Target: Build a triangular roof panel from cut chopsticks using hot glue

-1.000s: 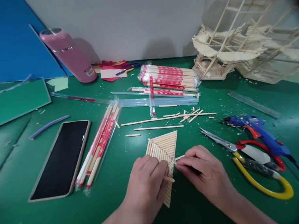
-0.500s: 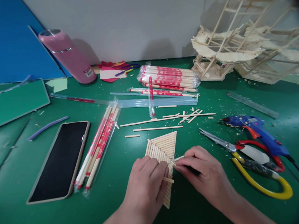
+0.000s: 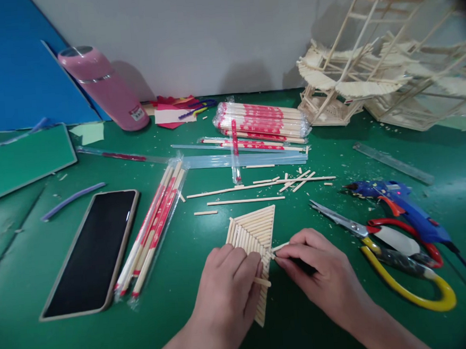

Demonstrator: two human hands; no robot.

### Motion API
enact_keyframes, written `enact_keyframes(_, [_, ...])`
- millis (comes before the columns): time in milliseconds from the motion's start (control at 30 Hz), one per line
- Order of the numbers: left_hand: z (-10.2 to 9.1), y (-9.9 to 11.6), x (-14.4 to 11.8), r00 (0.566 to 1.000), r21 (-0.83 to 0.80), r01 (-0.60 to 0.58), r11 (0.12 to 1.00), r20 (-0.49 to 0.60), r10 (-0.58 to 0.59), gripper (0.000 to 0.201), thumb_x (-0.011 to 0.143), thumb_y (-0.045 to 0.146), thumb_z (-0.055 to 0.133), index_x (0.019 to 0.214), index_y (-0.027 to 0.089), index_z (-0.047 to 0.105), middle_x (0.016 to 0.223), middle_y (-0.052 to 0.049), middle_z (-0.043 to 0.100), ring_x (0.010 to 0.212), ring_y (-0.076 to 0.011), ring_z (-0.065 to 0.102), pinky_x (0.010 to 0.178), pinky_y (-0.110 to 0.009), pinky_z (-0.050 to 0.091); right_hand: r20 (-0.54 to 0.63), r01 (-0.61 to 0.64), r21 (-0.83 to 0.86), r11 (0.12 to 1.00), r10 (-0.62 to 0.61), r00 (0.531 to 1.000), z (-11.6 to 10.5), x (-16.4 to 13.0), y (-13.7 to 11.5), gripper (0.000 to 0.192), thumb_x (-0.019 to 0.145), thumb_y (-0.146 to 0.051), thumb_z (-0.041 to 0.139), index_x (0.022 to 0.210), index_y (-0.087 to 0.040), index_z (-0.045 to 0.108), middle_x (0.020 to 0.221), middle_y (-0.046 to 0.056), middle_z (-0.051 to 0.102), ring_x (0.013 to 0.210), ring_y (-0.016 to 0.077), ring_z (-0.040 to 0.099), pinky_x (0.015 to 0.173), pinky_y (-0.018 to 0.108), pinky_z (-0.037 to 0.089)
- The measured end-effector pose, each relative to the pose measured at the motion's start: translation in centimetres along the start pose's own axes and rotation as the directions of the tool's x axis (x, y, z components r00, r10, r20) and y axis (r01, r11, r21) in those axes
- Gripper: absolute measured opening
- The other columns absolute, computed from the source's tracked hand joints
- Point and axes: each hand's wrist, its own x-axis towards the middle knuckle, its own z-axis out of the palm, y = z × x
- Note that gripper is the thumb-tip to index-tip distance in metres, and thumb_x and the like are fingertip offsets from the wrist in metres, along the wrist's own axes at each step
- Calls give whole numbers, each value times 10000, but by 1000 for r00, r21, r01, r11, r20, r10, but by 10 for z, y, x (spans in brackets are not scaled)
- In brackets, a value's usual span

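A flat triangular panel of glued wooden sticks [image 3: 256, 228] lies on the green table [image 3: 187, 316] in front of me. My left hand [image 3: 227, 292] presses down on the panel's lower left part, with a short stick piece [image 3: 263, 282] poking out from under its fingers. My right hand [image 3: 322, 274] pinches a thin wooden stick [image 3: 281, 246] against the panel's right edge.
Scissors [image 3: 385, 249] and a blue glue gun [image 3: 398, 205] lie to the right, a clear ruler [image 3: 393, 156] beyond. A phone [image 3: 92, 251] and wrapped chopsticks [image 3: 155, 228] lie left. Loose sticks [image 3: 258, 186], a chopstick bundle [image 3: 263, 121], a pink bottle [image 3: 103, 88] and a stick model [image 3: 385, 63] stand behind.
Both hands stay on the panel with hardly any shift. The view has drifted slightly.
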Motion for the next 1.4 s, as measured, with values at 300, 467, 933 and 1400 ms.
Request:
enact_keyframes(300, [-1, 0, -1, 1000, -5, -5, 1000, 11, 5, 177, 834, 126, 404, 827, 158, 578, 680, -30, 527, 639, -182, 426, 584, -307, 291, 11, 1, -29, 1000, -1, 1000, 1, -1, 0, 116, 832, -180, 520, 856, -201, 632, 765, 29, 549, 719, 144, 506, 607, 279, 411])
enact_keyframes(467, [-1, -1, 0, 1000, 0, 0, 1000, 14, 0, 171, 826, 122, 411, 835, 165, 576, 684, -31, 531, 641, -184, 428, 583, -306, 288, 31, -3, -60, 998, 5, 999, 2, 0, -1, 139, 846, -196, 496, 846, -214, 634, 759, 27, 542, 714, 149, 502, 602, 283, 402])
enact_keyframes(933, [-1, -1, 0, 1000, -4, -22, 1000, -3, 22, 164, 795, 85, 444, 852, 167, 574, 678, -21, 536, 630, -181, 432, 569, -297, 285, 4, -50, 49, 998, 50, 999, -2, -1, 0, 123, 830, -171, 513, 867, -200, 627, 786, 27, 531, 744, 138, 513, 637, 270, 429])
enact_keyframes(1400, [-1, 0, 0, 1000, 25, -25, 999, -14, 25, 172, 805, 105, 433, 851, 172, 584, 680, -28, 558, 629, -178, 457, 571, -296, 296, 34, -36, -41, 999, 38, 999, 1, 1, -3, 151, 845, -195, 488, 845, -208, 638, 774, 31, 548, 732, 151, 507, 621, 289, 418])
